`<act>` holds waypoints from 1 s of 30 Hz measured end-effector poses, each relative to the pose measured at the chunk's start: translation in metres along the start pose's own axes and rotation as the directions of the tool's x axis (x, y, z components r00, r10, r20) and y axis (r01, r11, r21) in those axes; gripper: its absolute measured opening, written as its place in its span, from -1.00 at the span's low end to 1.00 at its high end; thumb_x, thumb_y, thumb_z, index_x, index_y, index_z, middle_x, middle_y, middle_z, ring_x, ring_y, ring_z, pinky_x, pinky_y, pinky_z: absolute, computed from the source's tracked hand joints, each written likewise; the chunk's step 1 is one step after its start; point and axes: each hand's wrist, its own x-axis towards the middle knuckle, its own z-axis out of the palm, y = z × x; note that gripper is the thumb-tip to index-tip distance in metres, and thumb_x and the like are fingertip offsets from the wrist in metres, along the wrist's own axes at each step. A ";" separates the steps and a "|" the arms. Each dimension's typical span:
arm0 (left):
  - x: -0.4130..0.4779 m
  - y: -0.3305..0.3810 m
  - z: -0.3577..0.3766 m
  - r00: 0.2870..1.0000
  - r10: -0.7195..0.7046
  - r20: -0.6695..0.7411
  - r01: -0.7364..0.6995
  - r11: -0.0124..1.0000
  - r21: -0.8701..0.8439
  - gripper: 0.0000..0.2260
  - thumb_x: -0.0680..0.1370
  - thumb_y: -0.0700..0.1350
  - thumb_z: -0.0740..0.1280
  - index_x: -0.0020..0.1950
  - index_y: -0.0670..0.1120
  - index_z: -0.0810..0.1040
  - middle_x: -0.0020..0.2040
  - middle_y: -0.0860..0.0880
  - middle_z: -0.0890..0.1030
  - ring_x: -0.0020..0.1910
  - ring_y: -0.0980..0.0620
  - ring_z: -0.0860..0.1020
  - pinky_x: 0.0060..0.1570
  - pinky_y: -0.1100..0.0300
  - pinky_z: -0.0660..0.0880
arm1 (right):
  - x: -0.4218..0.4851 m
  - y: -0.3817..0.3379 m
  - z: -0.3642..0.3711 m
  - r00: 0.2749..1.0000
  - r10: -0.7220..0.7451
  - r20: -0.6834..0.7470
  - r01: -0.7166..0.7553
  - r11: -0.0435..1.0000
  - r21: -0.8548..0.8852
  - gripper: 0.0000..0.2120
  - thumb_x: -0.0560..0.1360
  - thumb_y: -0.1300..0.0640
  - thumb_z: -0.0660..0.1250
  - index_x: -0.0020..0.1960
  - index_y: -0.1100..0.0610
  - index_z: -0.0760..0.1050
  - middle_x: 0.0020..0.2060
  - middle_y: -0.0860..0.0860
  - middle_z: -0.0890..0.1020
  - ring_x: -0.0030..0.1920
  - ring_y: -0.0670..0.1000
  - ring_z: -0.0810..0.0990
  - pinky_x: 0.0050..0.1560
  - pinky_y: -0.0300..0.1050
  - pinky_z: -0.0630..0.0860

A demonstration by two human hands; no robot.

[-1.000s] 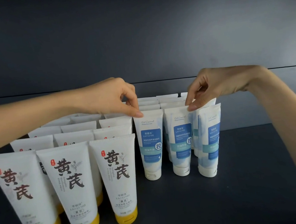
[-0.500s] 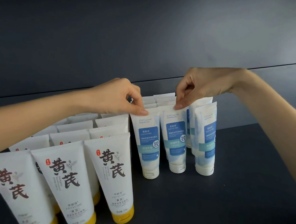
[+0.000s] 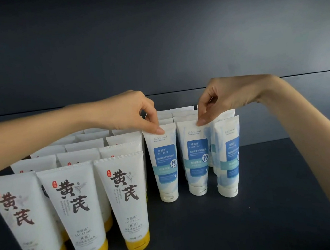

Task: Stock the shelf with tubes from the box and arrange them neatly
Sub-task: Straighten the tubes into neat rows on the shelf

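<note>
Dark shelf (image 3: 251, 217), dark back wall (image 3: 151, 44). Two blocks of tubes stand cap-down on the shelf, side by side.

Left block: yellow-capped tubes (image 3: 127, 200), white with large brown characters, three across the front and more rows behind.

Right block: white tubes with blue labels and white caps, three in front, with only the flat top edges of the rows behind showing.

Left hand (image 3: 126, 113) reaches in over the yellow-capped block. Thumb and forefinger pinch the flat top edge of the left blue tube (image 3: 165, 165), and the other fingers are curled in. That tube stands upright, just beside the nearest yellow-capped one.

Right hand (image 3: 232, 97) comes in from the right, wrist bent. Thumb and forefinger pinch the top edge of the middle blue tube (image 3: 197, 162), which also stands upright.

Right blue tube (image 3: 228, 163) stands untouched, set slightly forward of its neighbours, its label turned a little to the right.
</note>
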 end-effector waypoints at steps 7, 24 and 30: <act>0.002 0.002 0.001 1.000 0.015 0.004 -0.015 1.000 0.008 -0.88 0.36 0.13 0.45 -0.28 0.10 0.66 -0.32 0.21 0.55 -0.39 0.25 0.41 -0.37 0.46 0.29 | 0.000 0.000 -0.001 1.000 -0.003 0.004 0.003 1.000 -0.021 -0.88 0.39 -0.02 0.48 -0.23 0.02 0.67 -0.40 -0.21 0.62 -0.36 -0.28 0.52 -0.29 -0.55 0.35; 0.025 0.012 0.008 0.996 0.083 -0.014 -0.084 0.991 -0.101 -0.84 0.36 0.10 0.46 -0.24 0.03 0.70 -0.32 0.22 0.56 -0.43 0.27 0.41 -0.38 0.49 0.29 | -0.041 0.035 -0.017 0.998 0.046 0.040 -0.046 0.999 -0.011 -0.81 0.30 -0.13 0.46 -0.20 -0.02 0.68 -0.51 -0.18 0.44 -0.44 -0.21 0.38 -0.33 -0.50 0.31; 0.030 0.013 0.011 0.996 0.085 0.011 -0.082 0.988 -0.134 -0.75 0.30 0.16 0.43 -0.26 0.00 0.69 -0.31 0.18 0.58 -0.43 0.25 0.40 -0.38 0.48 0.29 | -0.042 0.044 -0.016 1.000 0.028 0.012 -0.028 1.000 0.003 -0.78 0.26 -0.18 0.45 -0.25 -0.06 0.68 -0.47 -0.14 0.44 -0.43 -0.19 0.34 -0.34 -0.47 0.30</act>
